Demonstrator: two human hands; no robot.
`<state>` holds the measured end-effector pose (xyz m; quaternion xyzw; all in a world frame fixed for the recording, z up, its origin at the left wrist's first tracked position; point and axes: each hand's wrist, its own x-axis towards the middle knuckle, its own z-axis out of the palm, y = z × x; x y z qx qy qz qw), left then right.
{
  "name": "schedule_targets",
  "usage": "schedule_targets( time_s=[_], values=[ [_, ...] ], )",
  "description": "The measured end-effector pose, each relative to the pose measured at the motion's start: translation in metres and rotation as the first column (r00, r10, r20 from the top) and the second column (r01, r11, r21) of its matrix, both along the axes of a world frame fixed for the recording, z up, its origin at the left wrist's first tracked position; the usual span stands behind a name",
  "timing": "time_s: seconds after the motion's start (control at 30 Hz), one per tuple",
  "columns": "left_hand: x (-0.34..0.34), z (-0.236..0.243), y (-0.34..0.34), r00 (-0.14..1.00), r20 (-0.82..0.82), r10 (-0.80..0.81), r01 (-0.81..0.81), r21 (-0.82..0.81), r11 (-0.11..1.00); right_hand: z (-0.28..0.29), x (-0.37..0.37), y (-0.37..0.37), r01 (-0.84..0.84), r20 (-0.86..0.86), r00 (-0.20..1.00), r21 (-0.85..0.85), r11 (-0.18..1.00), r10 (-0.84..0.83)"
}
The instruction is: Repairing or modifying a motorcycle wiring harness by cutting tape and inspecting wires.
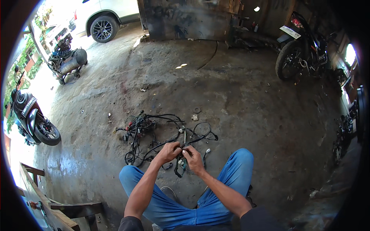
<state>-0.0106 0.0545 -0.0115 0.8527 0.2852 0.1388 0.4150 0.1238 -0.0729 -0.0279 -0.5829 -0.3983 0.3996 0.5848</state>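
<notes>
A tangled wiring harness of black cables lies on the concrete floor before me, with white, red and green connectors among its strands. Over its near right part, my left hand is closed, pinching a stretch of the harness. Close beside it, almost touching, my right hand pinches the same stretch with thumb and fingers. Loose branches hang below the hands, and a white connector sticks out to the right. Exactly which wire lies between the fingertips is too small to make out.
My bent knees in blue jeans flank the harness. A small metal part sits beyond it. Motorcycles stand at left and far right. An air compressor, a white car and a wooden bench surround the floor.
</notes>
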Motion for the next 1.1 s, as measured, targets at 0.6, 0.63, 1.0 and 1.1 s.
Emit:
schedule_targets(
  time_s=[0.6,0.63,1.0,1.1],
  values=[
    [0.012,-0.009,-0.022,0.953,0.222,0.208,-0.077,-0.483,0.872,0.020,0.013,0.000,0.135,0.168,0.979,-0.094,0.986,-0.117],
    [0.012,-0.011,-0.021,0.953,0.221,0.206,-0.077,-0.482,0.873,0.020,0.013,0.000,0.118,0.154,0.983,-0.088,0.989,-0.104],
    [0.011,-0.038,-0.029,0.750,0.145,0.645,-0.264,-0.828,0.494,-0.007,-0.021,0.007,0.290,-0.691,0.671,-0.086,0.953,-0.267],
    [0.015,-0.027,-0.031,0.735,0.179,0.653,-0.002,-0.964,0.267,-0.005,-0.021,0.005,0.349,-0.777,0.519,-0.187,0.918,-0.356]
  ],
)
